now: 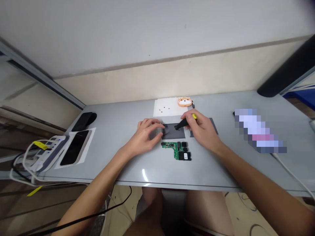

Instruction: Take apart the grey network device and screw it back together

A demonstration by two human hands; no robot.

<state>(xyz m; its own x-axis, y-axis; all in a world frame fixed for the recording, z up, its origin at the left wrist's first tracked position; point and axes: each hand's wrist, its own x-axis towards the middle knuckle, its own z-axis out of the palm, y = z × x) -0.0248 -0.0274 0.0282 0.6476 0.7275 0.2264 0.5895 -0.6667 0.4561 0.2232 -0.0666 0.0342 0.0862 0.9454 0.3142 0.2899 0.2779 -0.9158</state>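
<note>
A flat dark grey case part (176,133) lies on the desk between my hands. My left hand (146,136) pinches its left end between thumb and fingers. In my right hand (200,127) is a screwdriver (181,124) with a black body and a yellow end, tilted so its black lower end is over the case part; its tip cannot be made out. A second dark grey panel (213,124) is partly hidden under my right hand. Just in front of the case part lies a green circuit board (176,150) with black components and a white sticker.
Behind my hands, a white sheet (158,110) bears several tiny dark screws (164,107) and an orange dog-face case (184,102). To the left are a phone (75,147), a black object (85,121) and a power strip (50,152) with cables. A blurred-out device (258,131) with a white cable lies right.
</note>
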